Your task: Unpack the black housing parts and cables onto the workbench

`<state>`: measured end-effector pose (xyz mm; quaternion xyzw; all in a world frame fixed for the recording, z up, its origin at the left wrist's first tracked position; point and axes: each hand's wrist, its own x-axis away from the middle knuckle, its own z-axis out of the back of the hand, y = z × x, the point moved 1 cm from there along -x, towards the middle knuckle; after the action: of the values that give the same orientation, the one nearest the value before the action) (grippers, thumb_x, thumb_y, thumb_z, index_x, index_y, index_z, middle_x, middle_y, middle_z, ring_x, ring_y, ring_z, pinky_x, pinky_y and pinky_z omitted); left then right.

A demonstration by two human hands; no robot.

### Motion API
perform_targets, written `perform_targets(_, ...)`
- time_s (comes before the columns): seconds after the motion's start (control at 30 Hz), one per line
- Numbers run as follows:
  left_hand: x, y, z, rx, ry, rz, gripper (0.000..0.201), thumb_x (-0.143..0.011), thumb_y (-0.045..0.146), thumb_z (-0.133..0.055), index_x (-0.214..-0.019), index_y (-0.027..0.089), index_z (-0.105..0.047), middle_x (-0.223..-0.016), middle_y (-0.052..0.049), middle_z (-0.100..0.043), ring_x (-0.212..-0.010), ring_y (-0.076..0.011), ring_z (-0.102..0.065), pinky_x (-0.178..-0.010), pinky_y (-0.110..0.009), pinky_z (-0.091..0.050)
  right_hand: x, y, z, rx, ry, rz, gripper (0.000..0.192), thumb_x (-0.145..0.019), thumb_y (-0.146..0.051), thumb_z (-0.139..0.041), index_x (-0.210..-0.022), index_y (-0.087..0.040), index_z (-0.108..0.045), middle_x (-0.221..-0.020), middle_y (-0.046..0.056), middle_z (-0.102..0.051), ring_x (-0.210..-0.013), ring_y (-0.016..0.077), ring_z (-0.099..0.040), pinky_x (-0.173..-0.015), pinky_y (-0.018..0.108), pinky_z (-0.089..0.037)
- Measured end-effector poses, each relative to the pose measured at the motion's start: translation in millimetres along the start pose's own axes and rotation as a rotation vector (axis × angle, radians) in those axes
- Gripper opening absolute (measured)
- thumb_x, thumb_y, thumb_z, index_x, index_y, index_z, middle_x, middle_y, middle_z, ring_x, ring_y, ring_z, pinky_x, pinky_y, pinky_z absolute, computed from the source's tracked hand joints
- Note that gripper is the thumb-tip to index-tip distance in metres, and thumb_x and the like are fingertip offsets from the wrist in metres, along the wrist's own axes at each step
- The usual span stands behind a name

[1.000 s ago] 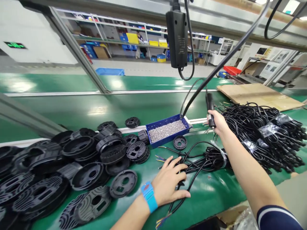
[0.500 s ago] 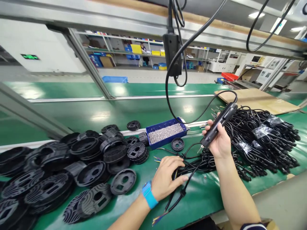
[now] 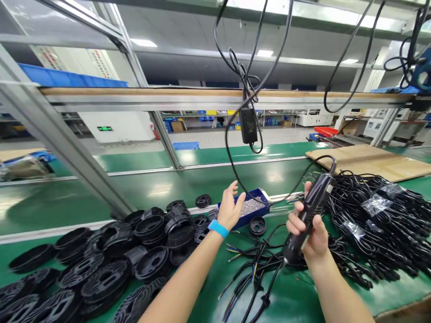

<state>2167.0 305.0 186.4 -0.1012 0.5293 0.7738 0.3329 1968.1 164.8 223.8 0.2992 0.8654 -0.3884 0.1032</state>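
Observation:
My right hand (image 3: 314, 237) is wrapped round a black electric screwdriver (image 3: 309, 215), its tip pointing down and left over black cables. A cord leaves the tool's top end and loops up towards a black power box (image 3: 248, 125). My left hand (image 3: 232, 206), with a blue wristband, reaches out in front of the blue bin (image 3: 247, 220), fingers apart and nothing seen in them. Small silvery metal parts (image 3: 252, 205) fill that bin; they are too small to name. Just right of it lies a round black plastic cover (image 3: 257, 226). Cables with bare coloured wire ends (image 3: 257, 264) spread below my hands.
Many round black plastic housings (image 3: 151, 264) are heaped on the left of the green bench. Bundled black cables (image 3: 380, 215) are piled on the right, before a cardboard sheet (image 3: 373, 159). A metal frame post (image 3: 67, 121) slants along the left, and more cords hang overhead.
My left hand has risen from the cables and moved forward to the blue bin. The screwdriver stays in my right hand, now a little lower in view. The camera has tilted upward.

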Motion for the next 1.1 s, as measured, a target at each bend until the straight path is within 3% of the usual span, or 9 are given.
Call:
perform_targets(0.07,-17,3,-11.3,-0.061,-0.159,-0.058,0.045,-0.102,0.040,-0.033,-0.137,0.015,-0.045,-0.120,-0.014,-0.062,-0.112,-0.0236,-0.061,-0.100,-0.044,-0.047,2,-1,0,0.098,-0.034,0.036,0.057,-0.076,-0.039,-0.077,-0.128,-0.038,-0.055,-0.080,-0.005,-0.056,-0.045,0.0046,-0.039,-0.042,0.020,-0.039)
perform_targets(0.2,-20,22,-26.9,-0.111,-0.360,-0.120,0.032,-0.099,0.035,-0.042,-0.116,0.018,-0.063,-0.112,-0.010,-0.069,-0.105,-0.0235,-0.064,-0.097,-0.041,-0.049,-6,-12,0,0.305,0.070,0.160,0.040,-0.078,-0.027,-0.074,-0.116,-0.027,-0.063,-0.072,-0.004,-0.052,-0.061,0.0098,-0.052,-0.059,0.024,-0.046)
perform_targets(0.33,26,31,-25.0,-0.201,-0.431,-0.170,0.032,-0.098,0.039,-0.047,-0.118,0.019,-0.063,-0.116,-0.009,-0.067,-0.111,-0.0259,-0.059,-0.100,-0.045,-0.044,-18,-21,13,0.262,0.149,0.190,0.029,-0.075,-0.030,-0.074,-0.101,-0.026,-0.061,-0.074,-0.005,-0.050,-0.066,0.0108,-0.052,-0.063,0.026,-0.049)
perform_targets(0.47,85,26,-22.9,-0.338,-0.600,-0.190,0.048,-0.090,0.055,-0.059,-0.126,0.023,-0.058,-0.126,-0.009,-0.063,-0.122,-0.0296,-0.053,-0.103,-0.051,-0.040,-17,-12,32,0.377,0.203,0.212,0.030,-0.082,-0.032,-0.066,-0.110,-0.027,-0.055,-0.062,-0.008,-0.052,-0.048,0.0106,-0.047,-0.051,0.027,-0.045)
perform_targets(0.53,105,21,-22.7,-0.377,-0.646,-0.140,0.053,-0.086,0.051,-0.066,-0.130,0.024,-0.055,-0.131,-0.010,-0.059,-0.126,-0.0321,-0.049,-0.103,-0.052,-0.040,-15,-6,38,0.393,0.252,0.195,0.030,-0.082,-0.032,-0.067,-0.109,-0.025,-0.055,-0.059,-0.008,-0.052,-0.045,0.0099,-0.046,-0.048,0.026,-0.043)
perform_targets(0.7,116,9,-10.4,-0.359,-0.674,-0.118,0.034,-0.087,0.024,-0.055,-0.120,0.024,-0.060,-0.127,-0.008,-0.060,-0.113,-0.0261,-0.057,-0.094,-0.043,-0.047,-15,2,43,0.396,0.277,0.153,0.021,-0.083,-0.034,-0.070,-0.085,-0.022,-0.054,-0.057,-0.008,-0.052,-0.044,0.0089,-0.048,-0.048,0.025,-0.043)
perform_targets(0.87,100,-19,13.6,-0.527,-0.501,-0.101,0.027,-0.095,0.027,-0.043,-0.106,0.024,-0.068,-0.100,-0.006,-0.071,-0.093,-0.0260,-0.064,-0.082,-0.042,-0.048,-14,9,41,0.428,0.260,0.068,0.031,-0.082,-0.039,-0.071,-0.105,-0.023,-0.056,-0.057,-0.009,-0.052,-0.043,0.0086,-0.047,-0.047,0.025,-0.043)
perform_targets(1.0,98,-21,17.7,-0.634,-0.351,-0.154,0.038,-0.090,0.020,-0.046,-0.124,0.024,-0.063,-0.125,-0.008,-0.066,-0.117,-0.0310,-0.056,-0.095,-0.049,-0.044,-11,17,40,0.479,0.218,0.055,0.033,-0.081,-0.034,-0.072,-0.109,-0.021,-0.058,-0.058,-0.008,-0.054,-0.044,0.0094,-0.049,-0.047,0.027,-0.044)
perform_targets(1.1,103,-5,16.5,-0.504,-0.476,-0.217,0.045,-0.087,0.021,-0.050,-0.131,0.024,-0.057,-0.137,-0.007,-0.058,-0.133,-0.0304,-0.045,-0.107,-0.050,-0.037,-9,18,37,0.498,0.211,0.057,0.028,-0.080,-0.034,-0.074,-0.101,-0.021,-0.060,-0.057,-0.008,-0.055,-0.043,0.0094,-0.049,-0.046,0.027,-0.044)
